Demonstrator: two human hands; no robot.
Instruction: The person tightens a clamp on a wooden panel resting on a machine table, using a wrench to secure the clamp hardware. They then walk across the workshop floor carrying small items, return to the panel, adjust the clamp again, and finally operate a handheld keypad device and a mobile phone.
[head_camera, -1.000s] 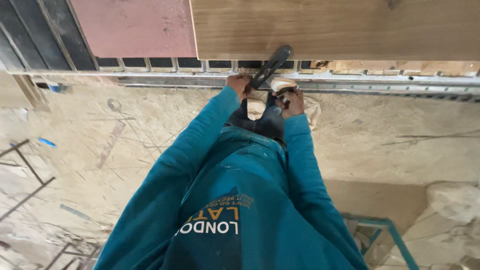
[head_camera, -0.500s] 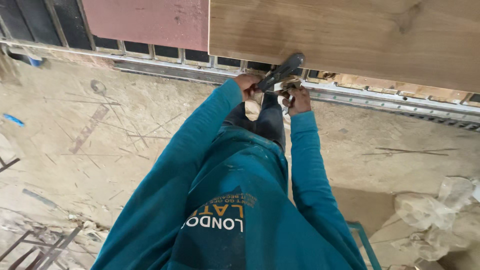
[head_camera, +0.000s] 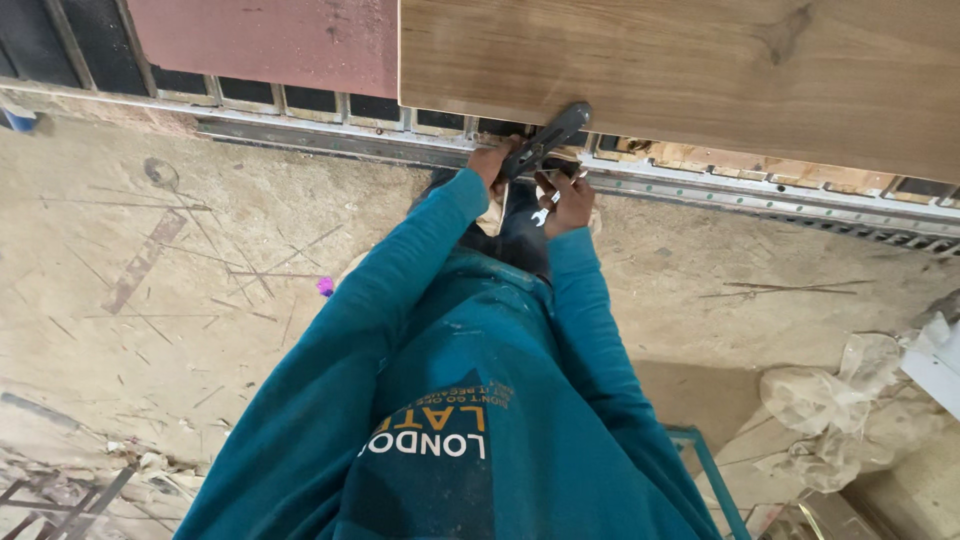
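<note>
My left hand (head_camera: 489, 160) is closed around the black handle of a tool (head_camera: 548, 137) that slants up against the lower edge of a wood-grain panel (head_camera: 680, 70). Just to its right, my right hand (head_camera: 570, 202) grips a small silver spanner (head_camera: 543, 212) close to the metal rail (head_camera: 330, 140) under the panel. Both hands are almost touching at the rail. Teal sleeves (head_camera: 400, 290) run down to both of them, and the tool's working end is hidden behind the hands.
A reddish-brown panel (head_camera: 260, 40) hangs left of the wood one, above dark slots. The dusty, scratched floor (head_camera: 150, 270) spreads out on the left. Crumpled plastic sheeting (head_camera: 840, 410) and a teal metal frame (head_camera: 715, 470) lie at lower right; scrap metal is at the bottom left.
The view has drifted left and slightly down along the wall. Both hands stay at the rail with the black tool; the right hand sits a little lower than before.
</note>
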